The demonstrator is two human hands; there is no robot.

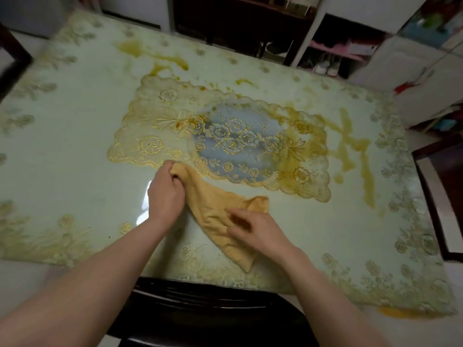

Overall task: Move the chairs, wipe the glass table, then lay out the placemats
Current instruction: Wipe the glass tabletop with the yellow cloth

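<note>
Wiping step, by the look of it, and only just starting. Left hand (165,196) has its grip closed on the bunched end of the orange cloth (213,209), lower centre of the frame. Right hand (255,232) curls its fingers into the cloth's other half, seemingly pinching a fold. The cloth lies on the glass worktop (75,146), touching the lace placemat (155,136) at its near edge. Yellow streaks (367,176) at right and a smear (155,56) at upper left remain. Next call: probably lift that placemat clear, it covers the middle. A dark chair (200,304) sits tucked at bottom centre, likely in the way; another chair (441,196) is at the right edge.
</note>
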